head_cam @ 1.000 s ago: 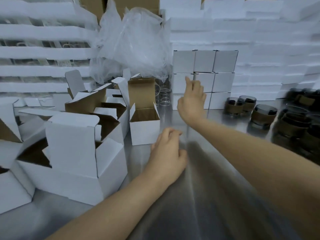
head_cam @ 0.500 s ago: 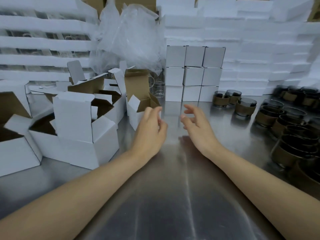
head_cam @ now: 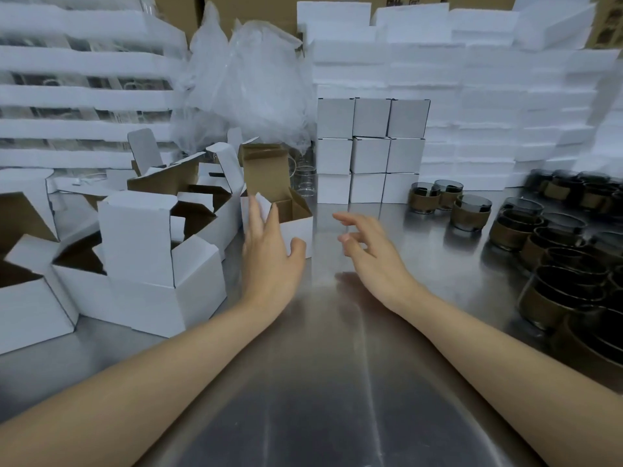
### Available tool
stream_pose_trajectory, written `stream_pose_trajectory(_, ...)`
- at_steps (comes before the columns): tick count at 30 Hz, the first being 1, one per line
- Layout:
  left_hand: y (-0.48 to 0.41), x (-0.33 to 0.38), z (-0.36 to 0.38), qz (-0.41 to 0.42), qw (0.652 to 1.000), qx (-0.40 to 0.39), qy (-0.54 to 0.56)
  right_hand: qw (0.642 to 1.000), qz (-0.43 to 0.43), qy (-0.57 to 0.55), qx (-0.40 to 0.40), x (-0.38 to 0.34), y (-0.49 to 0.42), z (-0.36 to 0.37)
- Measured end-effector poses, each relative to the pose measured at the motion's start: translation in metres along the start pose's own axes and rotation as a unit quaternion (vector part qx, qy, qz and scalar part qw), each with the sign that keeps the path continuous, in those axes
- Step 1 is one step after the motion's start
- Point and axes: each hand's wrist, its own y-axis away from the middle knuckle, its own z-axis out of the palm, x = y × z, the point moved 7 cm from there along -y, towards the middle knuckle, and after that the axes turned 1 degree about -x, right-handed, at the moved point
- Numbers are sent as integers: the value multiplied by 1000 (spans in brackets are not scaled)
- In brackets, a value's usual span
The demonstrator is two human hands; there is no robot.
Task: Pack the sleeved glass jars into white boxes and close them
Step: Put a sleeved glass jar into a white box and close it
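A brushed metal table [head_cam: 320, 382] fills the lower view and mirrors the two bare forearms stretched across it. The left hand [head_cam: 269, 256] is at a small open white box [head_cam: 300, 229] near the middle of the table. Its fingers [head_cam: 255, 219] lie nearly straight against the box's left flap and the thumb rests on the front wall, so it touches the box without clasping it. The box stands upright with its brown-lined lid raised, and I cannot tell whether anything is inside. The right hand [head_cam: 374, 252] hovers just to the right of the box, apart from it, with its fingers loosely spread and nothing in them. The sleeved glass jars [head_cam: 553, 264] crowd the right side of the table, dark glass in brown bands, and three of them [head_cam: 448, 203] stand nearer the centre. Behind the hands, closed white boxes [head_cam: 371, 153] are stacked three wide and three high against the back. To the left lies a jumble of open boxes [head_cam: 141, 251] with their flaps up. A few clear bare jars [head_cam: 305, 185] stand behind the open box, under a crumpled clear plastic bag [head_cam: 249, 85]. White foam sheets [head_cam: 488, 96] are piled high along the back, foam trays [head_cam: 84, 59] are layered at the left, and brown cartons [head_cam: 263, 8] show along the top.
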Motion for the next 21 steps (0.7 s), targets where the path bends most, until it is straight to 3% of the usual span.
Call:
stream_pose_trajectory(4,3,2,4,17,999,-36,21,998,-20,-29,-46,-4,2,6)
stream_pose_trajectory(7,10,12,12,76,994,-80,-6,996,-29,-57,-63,-4,2,8)
stream_pose_trajectory(15,11,17,16,96,990,-101,8,993,-2,-112,45,6,-3,-10)
stream_pose_trajectory(21,11,17,16,115,989,-95,12,992,-8,-124,32,5,-2,-8)
